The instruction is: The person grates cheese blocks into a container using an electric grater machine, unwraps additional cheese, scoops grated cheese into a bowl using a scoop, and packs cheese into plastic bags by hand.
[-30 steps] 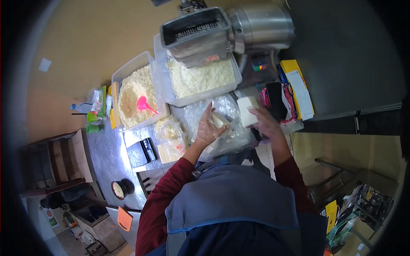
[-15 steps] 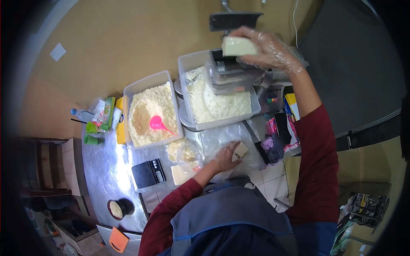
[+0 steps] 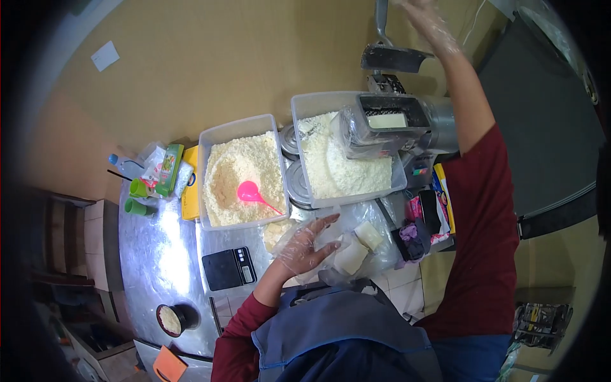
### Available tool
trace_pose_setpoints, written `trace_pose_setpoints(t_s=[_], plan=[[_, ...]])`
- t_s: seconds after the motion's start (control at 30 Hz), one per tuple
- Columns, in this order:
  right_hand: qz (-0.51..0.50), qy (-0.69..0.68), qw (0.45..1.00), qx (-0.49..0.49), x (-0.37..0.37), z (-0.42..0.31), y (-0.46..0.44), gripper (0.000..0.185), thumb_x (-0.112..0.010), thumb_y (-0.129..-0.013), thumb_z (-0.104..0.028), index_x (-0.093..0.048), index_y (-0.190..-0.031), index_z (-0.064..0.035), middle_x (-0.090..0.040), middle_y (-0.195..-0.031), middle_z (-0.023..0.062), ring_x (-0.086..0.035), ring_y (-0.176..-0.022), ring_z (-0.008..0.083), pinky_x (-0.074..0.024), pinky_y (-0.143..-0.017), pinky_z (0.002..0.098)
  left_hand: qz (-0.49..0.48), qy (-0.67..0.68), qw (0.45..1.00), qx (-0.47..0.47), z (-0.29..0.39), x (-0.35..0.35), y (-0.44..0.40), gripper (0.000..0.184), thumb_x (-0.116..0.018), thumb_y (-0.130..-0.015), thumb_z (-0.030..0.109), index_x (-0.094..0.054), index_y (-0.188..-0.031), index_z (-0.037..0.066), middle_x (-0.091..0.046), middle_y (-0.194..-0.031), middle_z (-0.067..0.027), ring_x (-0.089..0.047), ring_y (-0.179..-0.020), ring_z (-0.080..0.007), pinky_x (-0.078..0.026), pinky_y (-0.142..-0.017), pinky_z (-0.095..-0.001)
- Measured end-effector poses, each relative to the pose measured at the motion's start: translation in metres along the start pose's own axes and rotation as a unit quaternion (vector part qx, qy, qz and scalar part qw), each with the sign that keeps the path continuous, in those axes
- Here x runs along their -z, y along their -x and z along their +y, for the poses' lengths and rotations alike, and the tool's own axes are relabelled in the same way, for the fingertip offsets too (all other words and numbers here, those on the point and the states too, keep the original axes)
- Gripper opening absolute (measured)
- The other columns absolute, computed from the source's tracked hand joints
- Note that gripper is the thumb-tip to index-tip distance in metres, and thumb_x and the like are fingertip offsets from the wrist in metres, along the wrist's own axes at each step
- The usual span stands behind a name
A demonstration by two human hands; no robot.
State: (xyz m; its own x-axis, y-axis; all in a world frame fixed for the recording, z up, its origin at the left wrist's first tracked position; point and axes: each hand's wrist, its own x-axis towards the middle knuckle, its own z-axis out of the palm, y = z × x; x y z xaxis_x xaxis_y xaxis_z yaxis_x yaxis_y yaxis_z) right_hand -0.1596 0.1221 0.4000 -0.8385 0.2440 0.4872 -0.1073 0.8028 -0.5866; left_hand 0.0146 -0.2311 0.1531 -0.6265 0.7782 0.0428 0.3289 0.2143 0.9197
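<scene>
My left hand [image 3: 304,249], in a clear plastic glove, has its fingers spread at the edge of a clear plastic bag [image 3: 382,219]. White blocks [image 3: 351,256] lie on the bag beside it. My right hand [image 3: 425,18], also gloved, is raised at the top edge, partly out of frame; its fingers are cut off. Below it is the grater's lever with a curved press plate [image 3: 396,58]. One white block [image 3: 387,121] sits in the hopper [image 3: 417,109] of the metal grater, over a clear bin [image 3: 328,100] of white gratings.
A second bin [image 3: 202,172] holds pale crumbs and a pink scoop [image 3: 249,191]. A black scale [image 3: 224,270], a dark bowl [image 3: 170,319], green cups [image 3: 135,207] and an orange board [image 3: 169,365] are at the left. Yellow boxes [image 3: 189,184] stand by the bins.
My right hand has risen from above the hopper toward the lever, and the block it held now lies in the hopper. My left hand has moved left off the block. The view has shifted.
</scene>
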Motion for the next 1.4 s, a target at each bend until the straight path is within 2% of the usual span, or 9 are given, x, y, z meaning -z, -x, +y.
trace_pose_setpoints(t_s=[0.03, 0.13, 0.23, 0.33, 0.4, 0.87, 1.1, 1.2, 1.4], plan=[[-0.036, -0.02, 0.998, -0.057, -0.006, 0.003, -0.009, 0.096, -0.044, -0.08, -0.073, -0.007, -0.15, -0.0196, -0.016, -0.154, 0.0138, -0.004, -0.143, 0.0349, -0.0071, -0.113, 0.0554, 0.018, -0.023, 1.0, 0.011, 0.008, 0.003, 0.0, 0.06, -0.069, -0.082, 0.018, -0.042, -0.136, 0.007, -0.053, -0.129, -0.0144, -0.053, -0.116, -0.0281, -0.042, -0.097, -0.0406], [-0.002, -0.032, 0.99, -0.14, -0.028, 0.013, -0.029, 0.085, -0.045, -0.085, -0.066, -0.02, -0.148, -0.0147, -0.023, -0.151, 0.0179, -0.028, -0.137, 0.035, -0.0232, -0.108, 0.0563, 0.06, -0.04, 0.997, 0.023, 0.03, 0.014, 0.002, 0.058, -0.069, -0.083, 0.018, -0.044, -0.134, 0.007, -0.053, -0.13, -0.0127, -0.053, -0.116, -0.0262, -0.043, -0.097, -0.0406], [0.094, -0.01, 0.984, -0.154, -0.031, 0.006, -0.035, 0.068, -0.047, -0.088, -0.059, -0.044, -0.134, -0.0092, -0.052, -0.126, 0.0168, -0.055, -0.109, 0.031, -0.0389, -0.096, 0.0486, 0.118, -0.045, 0.992, 0.011, 0.045, 0.027, -0.003, 0.055, -0.067, -0.084, 0.016, -0.045, -0.134, 0.007, -0.053, -0.13, -0.0115, -0.053, -0.117, -0.024, -0.043, -0.096, -0.0393], [-0.03, -0.354, 0.925, -0.135, -0.019, -0.004, 0.004, 0.053, -0.044, -0.093, -0.052, -0.054, -0.116, -0.0054, -0.056, -0.094, 0.0098, -0.055, -0.084, 0.0227, -0.0432, -0.085, 0.0423, 0.215, -0.069, 0.973, -0.052, 0.056, 0.045, -0.021, 0.05, -0.065, -0.083, 0.012, -0.049, -0.13, 0.006, -0.056, -0.126, -0.0143, -0.055, -0.113, -0.0256, -0.042, -0.097, -0.0374], [0.055, -0.418, 0.905, 0.054, -0.028, 0.007, 0.023, 0.038, -0.049, -0.094, -0.033, -0.064, -0.096, 0.0019, -0.062, -0.081, 0.0074, -0.062, -0.081, 0.0212, -0.0471, -0.079, 0.0346, 0.281, -0.05, 0.958, -0.033, 0.069, 0.058, -0.037, 0.044, -0.062, -0.084, 0.007, -0.052, -0.127, 0.002, -0.056, -0.126, -0.0131, -0.056, -0.112, -0.0242, -0.042, -0.097, -0.0363], [0.088, -0.46, 0.866, 0.177, -0.034, 0.009, 0.133, 0.032, -0.045, -0.092, -0.014, -0.049, -0.065, 0.0007, -0.05, -0.065, 0.0061, -0.051, -0.067, 0.0165, -0.0482, -0.08, 0.0381, 0.425, 0.047, 0.904, -0.028, 0.046, 0.081, -0.033, 0.036, -0.053, -0.09, 0.006, -0.05, -0.125, -0.004, -0.055, -0.126, -0.0138, -0.05, -0.115, -0.0185, -0.037, -0.1, -0.032], [0.103, -0.456, 0.871, 0.151, -0.035, 0.002, 0.136, 0.032, -0.043, -0.094, -0.017, -0.048, -0.067, -0.0001, -0.048, -0.069, 0.008, -0.051, -0.072, 0.0207, -0.0477, -0.085, 0.0438, 0.134, -0.219, 0.93, 0.264, -0.021, 0.041, 0.029, 0.017, -0.062, -0.087, 0.016, -0.068, -0.102, 0.012, -0.059, -0.122, -0.0155, -0.054, -0.116, -0.0287, -0.04, -0.099, -0.0372], [0.124, -0.471, 0.864, 0.129, -0.038, -0.002, 0.135, 0.033, -0.044, -0.093, -0.017, -0.048, -0.066, -0.0002, -0.048, -0.068, 0.0089, -0.052, -0.074, 0.022, -0.0476, -0.086, 0.0445, -0.02, -0.321, 0.877, 0.357, -0.06, 0.007, 0.043, 0.032, -0.056, -0.09, 0.037, -0.064, -0.113, 0.016, -0.051, -0.132, -0.0157, -0.049, -0.12, -0.0297, -0.037, -0.103, -0.0376], [0.153, -0.463, 0.866, 0.107, -0.037, -0.007, 0.141, 0.034, -0.044, -0.093, -0.018, -0.045, -0.064, -0.0003, -0.048, -0.068, 0.0095, -0.052, -0.075, 0.0229, -0.0469, -0.087, 0.0441, 0.095, -0.216, 0.931, 0.28, -0.087, 0.021, 0.05, 0.023, -0.062, -0.086, 0.023, -0.067, -0.104, 0.009, -0.058, -0.118, -0.0143, -0.056, -0.108, -0.0307, -0.043, -0.096, -0.037]])
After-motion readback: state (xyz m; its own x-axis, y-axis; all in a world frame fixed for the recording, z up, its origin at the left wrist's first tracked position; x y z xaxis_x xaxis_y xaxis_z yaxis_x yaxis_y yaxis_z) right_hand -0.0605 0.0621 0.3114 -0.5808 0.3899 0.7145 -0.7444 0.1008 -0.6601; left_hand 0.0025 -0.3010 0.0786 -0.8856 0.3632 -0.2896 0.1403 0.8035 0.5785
